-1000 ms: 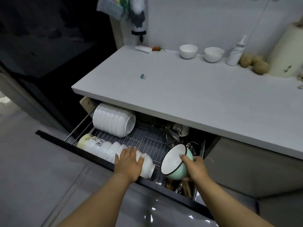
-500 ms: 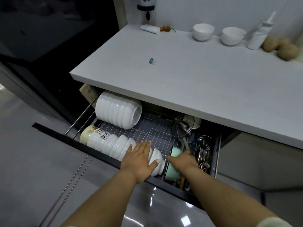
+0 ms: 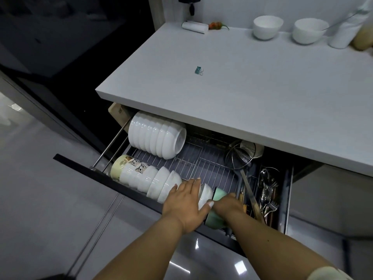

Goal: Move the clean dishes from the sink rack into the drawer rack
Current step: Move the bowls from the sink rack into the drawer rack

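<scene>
The drawer rack (image 3: pixel 203 158) is pulled open under the white counter. A front row of white bowls (image 3: pixel 161 181) lies on its side along the drawer's front edge. My left hand (image 3: pixel 186 201) rests flat on the right end of that row, fingers spread. My right hand (image 3: pixel 227 205) grips a mint-green bowl with a dark rim (image 3: pixel 217 218), set on its side against the last white bowl. A second stack of white bowls (image 3: pixel 159 136) lies at the back left of the rack.
A wire skimmer (image 3: pixel 241 152) and dark utensils lie to the right of the rack, beside a cutlery compartment (image 3: pixel 267 190). Two white bowls (image 3: pixel 267 27) and a bottle stand at the counter's back. A small clip (image 3: pixel 199 70) lies on the counter (image 3: pixel 262 87).
My right hand has lowered the green bowl from above the drawer into the front row beside the white bowls. My left hand has stayed on the row's end.
</scene>
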### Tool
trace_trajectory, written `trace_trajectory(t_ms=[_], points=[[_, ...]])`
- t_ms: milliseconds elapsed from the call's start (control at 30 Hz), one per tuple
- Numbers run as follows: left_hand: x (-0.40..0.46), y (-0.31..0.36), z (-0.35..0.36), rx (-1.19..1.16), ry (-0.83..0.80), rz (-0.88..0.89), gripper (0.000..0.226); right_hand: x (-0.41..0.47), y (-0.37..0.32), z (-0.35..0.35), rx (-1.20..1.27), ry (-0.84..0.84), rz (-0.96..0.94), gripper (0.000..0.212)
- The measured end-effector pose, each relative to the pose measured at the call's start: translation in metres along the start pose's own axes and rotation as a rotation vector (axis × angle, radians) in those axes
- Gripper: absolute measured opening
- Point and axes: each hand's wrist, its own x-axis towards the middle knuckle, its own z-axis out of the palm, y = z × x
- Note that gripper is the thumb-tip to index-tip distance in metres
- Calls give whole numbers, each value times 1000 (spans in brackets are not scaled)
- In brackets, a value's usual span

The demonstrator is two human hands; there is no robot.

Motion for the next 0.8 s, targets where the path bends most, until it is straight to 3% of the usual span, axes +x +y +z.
trace_trajectory(t_ms=[67,333,533,800], points=[[0,0,1,-5,1,1,80,2,-1,4,19,-20,-2,92],[0,-1,2,-17,12,5,93,5,-1,6,113,-141,-50,108],[0,0,-1,0,2,3,87,-1,5,-6,89,-43,-94,75],[1,1,-1,-8,15,9,74,-51,25,-31,21,76,-236,63]])
